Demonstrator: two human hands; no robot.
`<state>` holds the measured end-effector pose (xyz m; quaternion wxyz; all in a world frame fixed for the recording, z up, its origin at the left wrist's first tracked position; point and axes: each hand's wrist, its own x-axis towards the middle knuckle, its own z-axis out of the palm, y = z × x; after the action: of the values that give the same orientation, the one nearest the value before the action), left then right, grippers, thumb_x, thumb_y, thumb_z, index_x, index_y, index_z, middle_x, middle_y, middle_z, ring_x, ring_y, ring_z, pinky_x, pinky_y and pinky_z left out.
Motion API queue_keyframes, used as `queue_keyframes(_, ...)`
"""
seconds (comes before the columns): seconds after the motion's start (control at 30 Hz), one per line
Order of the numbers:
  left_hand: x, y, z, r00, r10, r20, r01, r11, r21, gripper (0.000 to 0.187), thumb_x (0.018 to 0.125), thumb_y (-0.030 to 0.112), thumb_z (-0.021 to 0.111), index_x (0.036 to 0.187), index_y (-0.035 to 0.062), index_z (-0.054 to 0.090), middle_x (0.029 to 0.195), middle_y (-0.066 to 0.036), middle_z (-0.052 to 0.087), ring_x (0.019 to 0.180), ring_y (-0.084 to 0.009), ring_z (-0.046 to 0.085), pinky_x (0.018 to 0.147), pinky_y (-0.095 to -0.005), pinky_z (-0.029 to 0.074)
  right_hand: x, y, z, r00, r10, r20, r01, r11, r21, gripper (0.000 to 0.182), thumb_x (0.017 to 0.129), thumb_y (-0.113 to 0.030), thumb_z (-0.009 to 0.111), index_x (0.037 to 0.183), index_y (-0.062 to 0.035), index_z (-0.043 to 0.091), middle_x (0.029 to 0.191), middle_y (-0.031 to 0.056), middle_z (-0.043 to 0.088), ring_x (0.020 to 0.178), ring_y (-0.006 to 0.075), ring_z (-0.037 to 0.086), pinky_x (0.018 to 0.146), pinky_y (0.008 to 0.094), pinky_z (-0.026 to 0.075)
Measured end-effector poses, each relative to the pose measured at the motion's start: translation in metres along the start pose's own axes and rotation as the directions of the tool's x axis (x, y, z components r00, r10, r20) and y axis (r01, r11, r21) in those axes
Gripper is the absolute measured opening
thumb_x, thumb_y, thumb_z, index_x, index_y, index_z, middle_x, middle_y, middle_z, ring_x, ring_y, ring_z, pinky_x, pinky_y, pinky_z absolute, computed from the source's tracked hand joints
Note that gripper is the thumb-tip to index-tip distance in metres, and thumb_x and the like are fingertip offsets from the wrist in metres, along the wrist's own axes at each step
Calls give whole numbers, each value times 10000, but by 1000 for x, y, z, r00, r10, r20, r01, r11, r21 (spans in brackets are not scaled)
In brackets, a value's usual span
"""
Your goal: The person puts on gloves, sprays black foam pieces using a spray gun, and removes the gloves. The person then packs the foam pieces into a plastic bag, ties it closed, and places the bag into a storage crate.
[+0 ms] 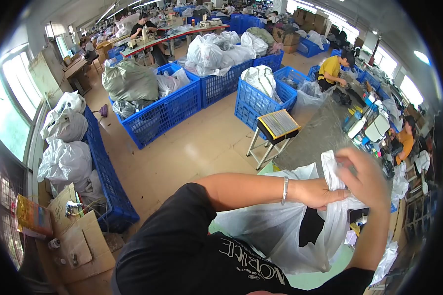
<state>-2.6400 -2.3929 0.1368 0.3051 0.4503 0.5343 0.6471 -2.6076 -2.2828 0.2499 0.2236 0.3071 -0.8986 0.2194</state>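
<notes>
A large white plastic bag (pixel 261 228) lies across the green-topped surface in front of me, with something black (pixel 311 227) showing between its folds. My left hand (pixel 320 193), a silver bracelet on its wrist, is closed around the gathered plastic near the bag's top. A twisted end of the bag sticks up above that grip. Right beside this end is my right hand (pixel 362 174), raised and smeared by motion. Whether its fingers hold the plastic cannot be made out.
A stool (pixel 279 125) with a slatted pad stands ahead. Large blue crates (pixel 165 115) filled with bags line the floor, another crate (pixel 110 182) at left. Cardboard (pixel 81 246) lies lower left. A person in yellow (pixel 330 69) and one in orange (pixel 405 142) sit at right.
</notes>
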Motion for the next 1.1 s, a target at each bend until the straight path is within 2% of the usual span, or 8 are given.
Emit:
queue_keyframes(0.1, -8, 15, -9, 977, -211, 18, 211, 977, 37, 477, 955, 488, 360, 1009, 71, 583, 740, -40, 581, 510, -92, 500, 441, -225, 391, -43, 23, -60, 827, 234, 511, -151, 968, -199, 335, 732, -283, 669, 747, 38, 572, 599, 130, 590, 550, 267, 610, 523, 319, 459)
queue_keyframes(0.23, 2, 5, -4, 981, -189, 47, 194, 968, -162, 477, 951, 496, 358, 1016, 98, 612, 728, -36, 601, 532, -95, 520, 416, -234, 379, -112, 2, -57, 662, 652, 371, -749, 598, 285, 200, 772, -169, 615, 746, 30, 606, 569, 97, 593, 476, 158, 593, 482, 301, 470)
queue_keyframes(0.4, 0, 10, -4, 997, -4, 75, -1, 998, 63, 264, 788, 258, 619, 956, 55, 623, 817, -44, 625, 682, -130, 568, 582, -297, 455, -126, -32, 22, 958, 223, 182, -188, 963, -191, 94, 782, -28, 582, 845, 42, 573, 672, 133, 636, 525, 187, 606, 554, 319, 495)
queue_keyframes(0.47, -1, 1, -6, 942, 292, 166, -311, 945, 105, 262, 680, 129, 601, 928, 46, 611, 857, -69, 624, 777, -185, 582, 679, -321, 465, -126, -23, 12, 952, 197, 234, -221, 972, 80, 66, 796, -37, 575, 781, 28, 581, 686, 139, 637, 553, 203, 608, 566, 326, 484)
queue_keyframes(0.6, -18, 16, -3, 847, 423, 321, -443, 228, 867, 108, 690, 145, 585, 769, 76, 557, 791, -68, 496, 639, -229, 559, 540, -333, 457, -112, 13, -26, 874, 481, -77, -438, 845, 307, 163, 865, -85, 518, 918, 25, 626, 994, 151, 636, 862, 175, 607, 745, 258, 450)
queue_keyframes(0.7, -16, -7, 2, 690, 628, 361, -467, 5, 884, 120, 650, 168, 601, 729, 94, 549, 770, -70, 475, 609, -211, 542, 510, -320, 450, -103, 47, 6, 873, 478, 97, -472, 775, 420, 247, 840, -101, 513, 1041, 16, 597, 1079, 152, 607, 745, 148, 575, 709, 253, 456)
queue_keyframes(0.83, -15, -9, 3, 488, 815, 314, -497, -36, 867, 123, 609, 181, 615, 649, 103, 528, 808, -54, 457, 668, -225, 496, 550, -332, 408, -94, 58, 39, 938, 343, 52, -314, 779, 542, 283, 836, -126, 544, 1082, 6, 585, 1198, 170, 552, 828, 213, 592, 767, 318, 463)
queue_keyframes(1.1, -9, -15, -3, 508, 837, 203, -496, 92, 863, 89, 649, 270, 651, 655, 194, 604, 942, -29, 510, 864, -255, 476, 704, -376, 338, -123, 96, 36, 990, 143, 6, -135, 920, 368, 229, 892, -186, 495, 982, 2, 590, 998, 148, 610, 927, 252, 580, 820, 362, 430)
